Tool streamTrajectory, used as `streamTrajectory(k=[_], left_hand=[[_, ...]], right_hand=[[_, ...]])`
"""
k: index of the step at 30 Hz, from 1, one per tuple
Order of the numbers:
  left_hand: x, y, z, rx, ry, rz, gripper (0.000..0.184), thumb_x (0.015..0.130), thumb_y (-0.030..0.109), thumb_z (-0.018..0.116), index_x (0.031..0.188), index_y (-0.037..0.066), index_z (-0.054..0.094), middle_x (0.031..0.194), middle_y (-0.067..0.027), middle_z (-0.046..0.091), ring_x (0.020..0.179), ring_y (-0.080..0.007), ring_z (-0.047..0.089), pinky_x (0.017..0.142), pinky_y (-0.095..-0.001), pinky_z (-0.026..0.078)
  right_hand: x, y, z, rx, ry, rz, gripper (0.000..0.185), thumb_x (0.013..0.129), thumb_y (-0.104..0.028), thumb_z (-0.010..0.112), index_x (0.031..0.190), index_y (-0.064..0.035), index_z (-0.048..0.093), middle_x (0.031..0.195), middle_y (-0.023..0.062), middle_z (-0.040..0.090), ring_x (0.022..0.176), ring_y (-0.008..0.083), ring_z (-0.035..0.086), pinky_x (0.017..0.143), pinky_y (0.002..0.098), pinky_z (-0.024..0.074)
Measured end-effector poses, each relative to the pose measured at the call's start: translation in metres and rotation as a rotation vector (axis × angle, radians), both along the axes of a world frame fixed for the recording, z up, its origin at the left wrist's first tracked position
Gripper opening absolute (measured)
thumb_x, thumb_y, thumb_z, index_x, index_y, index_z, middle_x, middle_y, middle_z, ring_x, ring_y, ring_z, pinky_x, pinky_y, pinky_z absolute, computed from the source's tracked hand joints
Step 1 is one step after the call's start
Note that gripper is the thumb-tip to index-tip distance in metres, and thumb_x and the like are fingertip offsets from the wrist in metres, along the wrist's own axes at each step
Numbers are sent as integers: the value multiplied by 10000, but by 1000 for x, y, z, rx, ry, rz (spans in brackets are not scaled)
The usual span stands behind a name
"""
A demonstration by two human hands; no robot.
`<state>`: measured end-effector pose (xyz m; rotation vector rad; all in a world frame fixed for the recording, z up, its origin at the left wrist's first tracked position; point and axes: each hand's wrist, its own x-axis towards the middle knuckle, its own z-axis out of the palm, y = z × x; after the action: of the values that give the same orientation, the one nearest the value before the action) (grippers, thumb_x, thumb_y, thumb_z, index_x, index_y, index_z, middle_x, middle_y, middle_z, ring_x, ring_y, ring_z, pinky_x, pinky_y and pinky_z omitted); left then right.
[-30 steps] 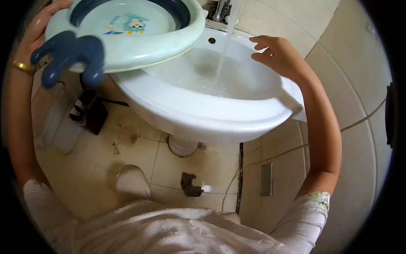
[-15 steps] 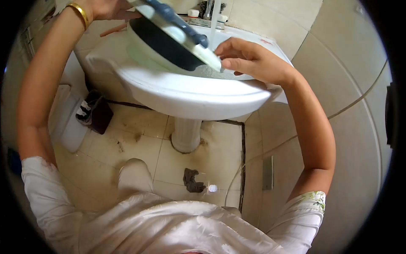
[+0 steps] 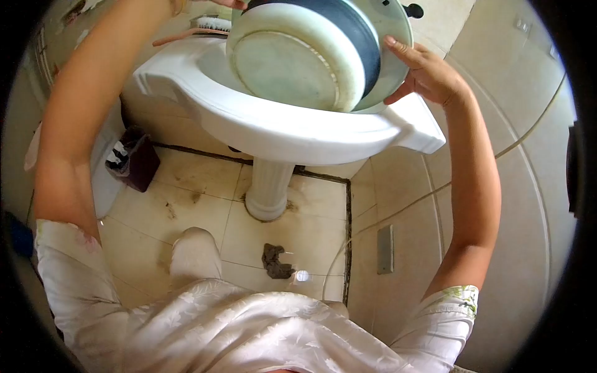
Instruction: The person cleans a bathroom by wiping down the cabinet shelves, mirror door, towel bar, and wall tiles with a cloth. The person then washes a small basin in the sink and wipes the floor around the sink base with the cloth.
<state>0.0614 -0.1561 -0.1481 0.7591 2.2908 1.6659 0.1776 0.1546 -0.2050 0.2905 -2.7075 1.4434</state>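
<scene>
A pale green collapsible basin (image 3: 286, 68) with a dark grey band is tilted on its side over the white sink (image 3: 267, 133), its round underside turned towards me. My right hand (image 3: 426, 71) grips the rim at the right, with the thumb on the near face and a finger lower down. At the top edge, my left hand (image 3: 227, 3) is mostly cut off; its visible fingers are at the basin's upper left rim. The faucet is hidden behind the basin.
A brush (image 3: 211, 25) lies on the sink's left ledge. Below stand the sink pedestal (image 3: 268, 189) and a dark lined bin (image 3: 140, 158). A dark crumpled cloth (image 3: 275, 261) lies on the tiled floor. A thin hose (image 3: 404, 208) runs along the right wall.
The basin has turned so its underside faces me and has shifted right. My right hand has moved right and up, from beside the rim to holding it. The faucet stream has gone from sight.
</scene>
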Motion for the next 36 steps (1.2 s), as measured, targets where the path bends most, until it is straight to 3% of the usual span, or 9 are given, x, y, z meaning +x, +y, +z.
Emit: streamTrajectory(k=[6, 7, 14, 18, 20, 21, 24, 28, 36], left_hand=[[23, 4, -22, -254, -69, 199, 803, 852, 617, 498, 1154, -126, 464, 981, -251, 573, 881, -267, 597, 652, -307, 524], [22, 0, -26, -283, 39, 85, 930, 856, 668, 414, 1327, -127, 302, 1154, -355, 485, 1030, -375, 566, 790, -387, 523], [19, -2, -37, -186, -176, -163, 923, 879, 659, 343, 1448, -3, 44, 1339, -436, 240, 1249, -476, 370, 999, -531, 360], [51, 1, -46, -211, -206, 119, 752, 897, 590, 416, 1353, 1, 312, 1170, -284, 481, 1083, -337, 535, 905, -430, 469], [28, -22, -72, -62, -191, -36, 671, 864, 592, 500, 1219, 24, 485, 954, -152, 607, 906, -228, 621, 829, -386, 521], [27, -24, -82, -66, -139, -46, 784, 810, 722, 438, 1210, 47, 460, 921, -141, 575, 921, -245, 587, 849, -395, 468], [26, -31, -100, 23, -151, -69, 685, 839, 661, 474, 1169, 61, 485, 933, -128, 579, 904, -211, 593, 795, -352, 477], [41, -32, -107, 156, -61, -39, 539, 884, 557, 500, 1135, 80, 515, 952, -101, 584, 883, -187, 596, 759, -316, 473], [75, -16, -104, 357, 112, -108, 424, 934, 448, 479, 1159, 94, 546, 1044, -63, 600, 914, -156, 606, 776, -305, 489]], right_hand=[[-22, 6, 21, 39, -214, -1, 741, 813, -438, 653, 1312, 43, 392, 1210, 273, 523, 1059, 408, 567, 768, 572, 531], [-25, 4, 16, 78, -212, 14, 729, 796, -404, 685, 1314, 23, 399, 1210, 260, 529, 1062, 400, 565, 764, 575, 530], [-31, -5, -14, 360, 83, -162, 456, 733, -233, 756, 1107, -10, 621, 909, 170, 671, 807, 295, 648, 633, 396, 558], [-10, -23, -30, 561, 198, -259, 304, 748, -174, 729, 1012, -35, 671, 799, 126, 667, 641, 192, 594, 539, 303, 480], [5, -33, -41, 570, 313, -289, 276, 765, -168, 710, 1001, -30, 673, 763, 124, 657, 619, 177, 582, 557, 311, 473], [15, -44, -39, 534, 202, -362, 245, 767, -164, 709, 960, -19, 671, 746, 131, 652, 615, 196, 590, 611, 341, 475], [30, -62, -39, 501, 110, -437, 220, 762, -144, 708, 922, -2, 654, 778, 147, 653, 680, 253, 605, 681, 356, 466], [19, -37, -57, 639, 651, -256, 202, 722, -15, 666, 922, -7, 636, 867, 147, 635, 877, 319, 567, 794, 361, 447], [43, -12, -32, 690, 919, -248, 198, 717, 43, 646, 902, -27, 644, 891, 158, 642, 854, 299, 628, 750, 352, 500]])
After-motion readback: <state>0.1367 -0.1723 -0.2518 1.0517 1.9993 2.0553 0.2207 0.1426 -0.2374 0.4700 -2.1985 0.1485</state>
